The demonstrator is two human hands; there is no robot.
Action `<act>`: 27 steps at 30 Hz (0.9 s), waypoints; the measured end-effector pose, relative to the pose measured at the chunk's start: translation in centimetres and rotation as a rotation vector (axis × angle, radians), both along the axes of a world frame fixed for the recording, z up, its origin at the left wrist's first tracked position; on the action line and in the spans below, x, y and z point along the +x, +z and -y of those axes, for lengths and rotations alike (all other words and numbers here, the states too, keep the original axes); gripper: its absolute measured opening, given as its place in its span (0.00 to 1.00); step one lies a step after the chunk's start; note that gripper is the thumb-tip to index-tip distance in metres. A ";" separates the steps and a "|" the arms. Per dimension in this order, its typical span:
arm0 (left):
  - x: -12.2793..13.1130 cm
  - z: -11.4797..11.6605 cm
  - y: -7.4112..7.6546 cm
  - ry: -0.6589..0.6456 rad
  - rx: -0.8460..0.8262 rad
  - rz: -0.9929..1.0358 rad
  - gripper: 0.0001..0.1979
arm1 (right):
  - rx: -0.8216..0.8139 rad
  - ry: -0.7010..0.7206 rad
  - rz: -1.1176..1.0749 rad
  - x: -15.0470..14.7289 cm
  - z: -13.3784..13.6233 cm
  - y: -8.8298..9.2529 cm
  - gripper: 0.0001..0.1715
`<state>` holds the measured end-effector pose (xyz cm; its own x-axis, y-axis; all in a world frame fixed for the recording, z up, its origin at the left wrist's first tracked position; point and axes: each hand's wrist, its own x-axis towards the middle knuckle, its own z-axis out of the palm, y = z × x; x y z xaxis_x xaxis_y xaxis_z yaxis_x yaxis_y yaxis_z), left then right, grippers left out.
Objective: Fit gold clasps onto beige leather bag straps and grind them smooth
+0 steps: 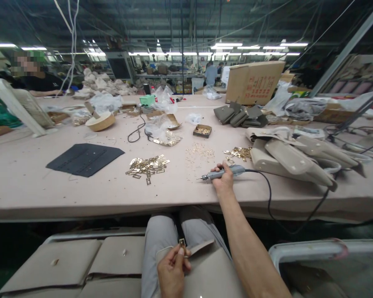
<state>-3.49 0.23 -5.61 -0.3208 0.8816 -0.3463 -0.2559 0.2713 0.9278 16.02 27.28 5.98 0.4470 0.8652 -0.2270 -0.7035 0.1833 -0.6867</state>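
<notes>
My right hand reaches onto the pink worktable and is closed round a grey corded electric screwdriver, whose tip points left. My left hand rests in my lap, pinching a small gold metal buckle against the flap of a beige bag piece that lies on my legs. Piles of gold buckle plates and small gold screws lie on the table just beyond the screwdriver.
Beige bags are stacked at the right, more gold fittings beside them. A dark leather sheet lies left. A small parts box, cardboard carton, and grey pouches sit farther back. Another person sits at far left. Beige panels lie below.
</notes>
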 end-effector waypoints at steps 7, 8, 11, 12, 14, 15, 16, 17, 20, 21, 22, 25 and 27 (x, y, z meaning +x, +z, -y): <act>-0.1 -0.3 0.0 0.009 0.016 0.014 0.29 | 0.052 0.028 -0.226 -1.0 0.3 -0.1 0.23; -0.1 -0.3 0.0 0.010 0.017 0.017 0.29 | 0.046 0.018 -0.237 -1.3 0.3 0.0 0.23; -0.1 -0.3 0.1 0.016 0.016 0.024 0.30 | 0.020 -0.029 -0.216 -2.0 0.4 0.3 0.23; -0.1 -0.3 0.1 0.017 0.015 0.023 0.30 | 0.012 -0.039 -0.204 -2.2 0.4 0.4 0.23; -0.1 -0.2 0.0 0.019 0.013 0.022 0.30 | -0.002 -0.050 -0.188 -2.5 0.4 0.6 0.23; -0.1 -0.2 0.0 0.019 0.014 0.023 0.30 | -0.007 -0.055 -0.183 -2.6 0.4 0.7 0.23; -0.1 -0.2 0.0 0.020 0.014 0.026 0.30 | -0.008 -0.058 -0.180 -2.7 0.4 0.7 0.23; -0.1 -0.2 0.0 0.023 0.013 0.030 0.30 | -0.007 -0.060 -0.179 -2.7 0.4 0.7 0.23; -0.1 -0.3 0.0 0.026 0.014 0.036 0.29 | -0.006 -0.056 -0.174 -2.7 0.3 0.6 0.23; -0.1 -0.3 0.0 0.027 0.017 0.036 0.29 | -0.010 -0.054 -0.171 -2.7 0.3 0.6 0.23; -0.1 -0.2 0.0 0.027 0.020 0.036 0.29 | -0.014 -0.054 -0.167 -2.7 0.3 0.5 0.23; -0.1 -0.1 -0.2 0.027 0.022 0.033 0.30 | -0.015 -0.052 -0.151 -2.8 0.2 0.4 0.24; -0.1 0.0 -0.5 0.022 0.019 0.033 0.30 | -0.011 -0.054 -0.135 -2.9 0.2 0.2 0.25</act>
<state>-3.64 0.27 -6.13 -0.3293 0.8807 -0.3406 -0.2918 0.2481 0.9237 13.16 27.11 6.21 0.4577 0.8379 -0.2973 -0.7787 0.2163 -0.5889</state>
